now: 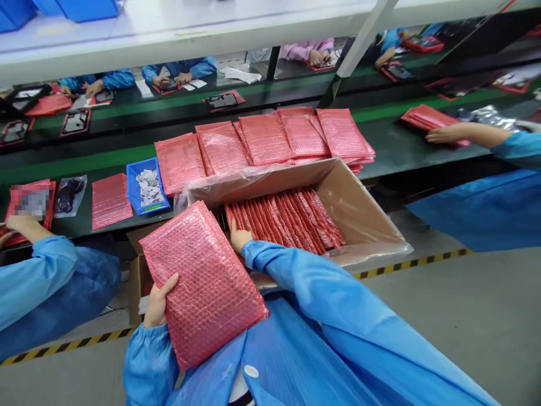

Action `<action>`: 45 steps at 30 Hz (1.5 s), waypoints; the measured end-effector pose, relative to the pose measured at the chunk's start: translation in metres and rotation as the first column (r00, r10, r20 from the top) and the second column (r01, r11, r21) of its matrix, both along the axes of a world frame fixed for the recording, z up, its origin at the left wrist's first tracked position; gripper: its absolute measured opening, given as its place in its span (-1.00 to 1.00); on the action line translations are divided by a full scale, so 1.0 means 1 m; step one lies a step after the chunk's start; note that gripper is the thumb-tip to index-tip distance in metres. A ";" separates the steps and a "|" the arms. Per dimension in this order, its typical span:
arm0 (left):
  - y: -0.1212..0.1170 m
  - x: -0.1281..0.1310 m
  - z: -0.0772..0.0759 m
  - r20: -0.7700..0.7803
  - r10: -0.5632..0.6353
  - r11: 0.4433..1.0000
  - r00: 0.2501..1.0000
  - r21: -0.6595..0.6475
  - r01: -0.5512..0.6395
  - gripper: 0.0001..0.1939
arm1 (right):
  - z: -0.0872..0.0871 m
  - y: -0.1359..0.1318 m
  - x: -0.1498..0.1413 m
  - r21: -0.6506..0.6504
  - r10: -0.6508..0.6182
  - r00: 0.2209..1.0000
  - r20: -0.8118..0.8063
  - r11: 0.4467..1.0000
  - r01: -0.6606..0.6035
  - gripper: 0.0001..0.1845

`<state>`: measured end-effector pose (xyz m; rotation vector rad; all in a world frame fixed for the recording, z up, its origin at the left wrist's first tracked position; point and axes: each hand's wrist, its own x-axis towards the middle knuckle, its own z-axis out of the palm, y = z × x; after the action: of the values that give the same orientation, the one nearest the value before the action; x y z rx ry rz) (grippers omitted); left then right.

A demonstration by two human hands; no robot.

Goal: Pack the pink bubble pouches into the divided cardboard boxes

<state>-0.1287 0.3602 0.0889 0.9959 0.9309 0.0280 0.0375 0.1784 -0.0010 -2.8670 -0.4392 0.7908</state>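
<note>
My left hand (pixel 158 301) is closed on the edge of a small stack of pink bubble-wrap bags (pixel 203 282), its thumb lying over the top bag. The stack is tilted in front of my body. My right hand (pixel 240 237) reaches into an open cardboard box (pixel 363 214) with a clear plastic liner. One finger is stretched out against the left end of a row of red bubble-wrap bags (pixel 283 220) standing on edge inside. The other fingers are partly hidden.
Piles of pink bubble bags (pixel 266 138) lie on the bench behind the box. Beside them is a blue bin (pixel 146 186) of small pale pieces. Co-workers' arms (pixel 477 135) flank me, and others work across the line. A white shelf (pixel 177 39) crosses overhead.
</note>
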 end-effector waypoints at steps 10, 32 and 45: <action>-0.005 -0.003 0.001 -0.012 0.010 1.000 1.000 0.017 -0.010 -0.64 | -0.017 -0.003 -0.011 0.067 0.012 1.000 -0.003 0.998 -0.012 -0.24; 0.002 -0.002 -0.014 0.103 -0.031 0.971 0.994 -0.233 0.054 -0.42 | 0.072 -0.050 -0.075 0.793 0.024 0.966 -0.256 0.577 0.196 -0.46; 0.003 0.001 -0.011 0.007 0.011 0.987 1.000 -0.160 -0.010 -0.78 | 0.092 -0.151 -0.016 0.751 -0.393 0.903 0.170 0.645 0.139 -0.24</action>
<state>-0.1281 0.3632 0.0783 0.8412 0.9164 -0.0338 0.0215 0.0273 0.0908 -2.1914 -0.2531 0.0329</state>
